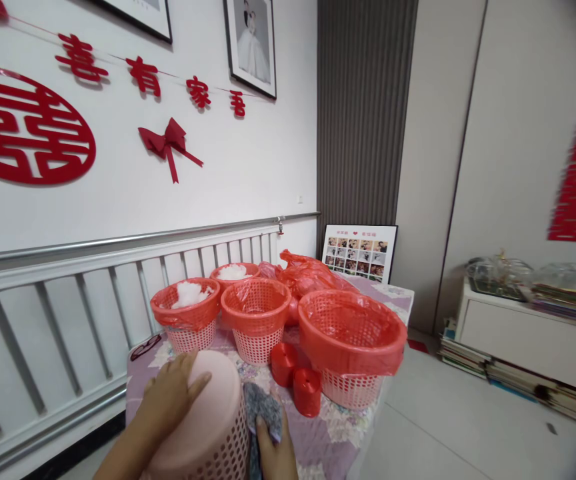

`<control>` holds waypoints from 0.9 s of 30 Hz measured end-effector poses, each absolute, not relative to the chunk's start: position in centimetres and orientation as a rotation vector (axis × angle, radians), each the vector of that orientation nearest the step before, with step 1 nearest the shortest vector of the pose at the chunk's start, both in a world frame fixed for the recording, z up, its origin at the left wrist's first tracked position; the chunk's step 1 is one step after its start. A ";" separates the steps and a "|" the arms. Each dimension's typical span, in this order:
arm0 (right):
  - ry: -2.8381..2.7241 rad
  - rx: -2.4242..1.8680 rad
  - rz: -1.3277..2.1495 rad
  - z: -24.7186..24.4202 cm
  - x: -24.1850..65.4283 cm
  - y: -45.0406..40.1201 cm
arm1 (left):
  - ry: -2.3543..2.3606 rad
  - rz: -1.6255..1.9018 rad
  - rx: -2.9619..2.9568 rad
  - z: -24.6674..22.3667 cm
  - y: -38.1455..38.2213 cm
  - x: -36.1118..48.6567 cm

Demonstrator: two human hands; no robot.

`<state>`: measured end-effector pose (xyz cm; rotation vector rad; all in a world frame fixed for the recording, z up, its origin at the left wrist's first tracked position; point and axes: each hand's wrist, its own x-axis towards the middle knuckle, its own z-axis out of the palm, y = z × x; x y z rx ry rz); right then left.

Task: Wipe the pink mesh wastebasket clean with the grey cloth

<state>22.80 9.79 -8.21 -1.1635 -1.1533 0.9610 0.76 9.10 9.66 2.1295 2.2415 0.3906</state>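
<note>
A pale pink perforated basket [213, 420] stands upside down at the near edge of the table. My left hand [171, 393] lies on its solid bottom, fingers spread. Beside the basket's right wall, my right hand [275, 443] grips a grey fluffy cloth [263, 408] that touches the basket. Further back are a large basket lined with a red bag [353, 333], a smaller lined one [257, 317], and two lined baskets with white stuff inside [188, 310] [235, 272]. Two rolls of red bags [307, 392] [283, 365] stand between them and my right hand.
A patterned cloth covers the table [318, 440]. Filled red plastic bags [313, 273] lie at its back, and glasses [145, 347] at its left edge. A white radiator [83, 307] runs along the left wall. A low cabinet [533, 340] stands at the right.
</note>
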 end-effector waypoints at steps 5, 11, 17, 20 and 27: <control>-1.397 -0.829 0.784 1.0 20.6 9.4 | 2.298 0.186 2.093 9.4 8.6 1.8; -1.275 -0.995 1.007 -2.5 19.6 12.4 | 2.386 0.009 2.088 10.0 8.4 2.3; -1.242 -1.194 1.115 -10.7 21.8 13.3 | 2.380 0.014 2.077 10.2 8.3 2.5; -1.249 -1.256 1.125 -12.6 22.9 12.6 | 2.376 0.018 2.068 10.3 8.2 2.5; -1.314 -1.143 1.185 -8.8 21.9 14.7 | 2.381 0.067 2.090 10.1 8.2 2.5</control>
